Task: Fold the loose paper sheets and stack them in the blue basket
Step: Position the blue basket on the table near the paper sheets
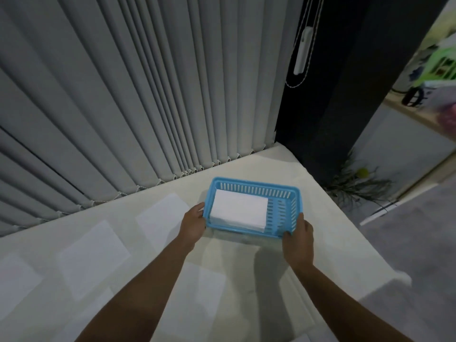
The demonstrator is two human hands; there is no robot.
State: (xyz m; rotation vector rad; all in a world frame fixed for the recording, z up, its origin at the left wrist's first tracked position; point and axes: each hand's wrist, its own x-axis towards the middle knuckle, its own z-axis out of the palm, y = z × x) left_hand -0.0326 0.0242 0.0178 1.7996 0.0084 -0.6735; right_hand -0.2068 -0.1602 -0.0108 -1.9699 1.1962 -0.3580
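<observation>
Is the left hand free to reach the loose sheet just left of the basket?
Probably not yet: the left hand grips the blue basket. Once it lets go, nothing lies between it and the sheet.

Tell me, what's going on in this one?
A person grips the blue basket at both ends, with the left hand on the left rim and the right hand at the near right corner. A stack of folded paper fills the basket's left part. Several loose sheets lie flat and unfolded on the table, so the folding is not finished.
</observation>
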